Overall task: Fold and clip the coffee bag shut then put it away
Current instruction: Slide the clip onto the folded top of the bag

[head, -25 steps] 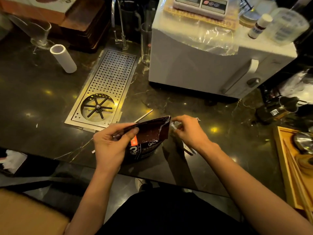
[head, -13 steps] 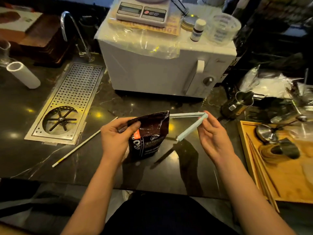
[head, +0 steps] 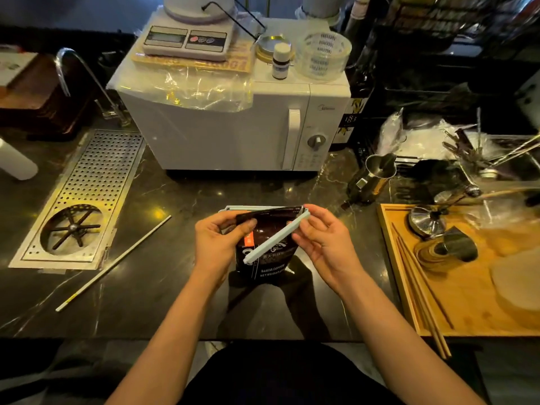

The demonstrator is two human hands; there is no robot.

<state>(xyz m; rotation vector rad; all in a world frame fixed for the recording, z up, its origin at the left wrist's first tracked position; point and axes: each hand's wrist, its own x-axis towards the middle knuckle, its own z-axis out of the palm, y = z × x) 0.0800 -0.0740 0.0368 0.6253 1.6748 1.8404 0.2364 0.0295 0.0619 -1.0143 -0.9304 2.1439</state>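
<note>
Coffee bag [head: 267,249] stands mid-frame on the dark marble counter [head: 163,293], its folded top pinched by the left hand [head: 217,244]; the right hand [head: 324,244] grips the open pale-blue clip [head: 274,236] straddling it, white microwave [head: 233,124] behind.

— How many things do you count on the worktop [head: 181,287]?
— One coffee bag [head: 270,244], one bag clip [head: 274,238], one microwave [head: 233,130], one kitchen scale [head: 187,39], one steel pitcher [head: 372,178].
— And hands?
— Two: left hand [head: 217,247], right hand [head: 327,244].
</note>
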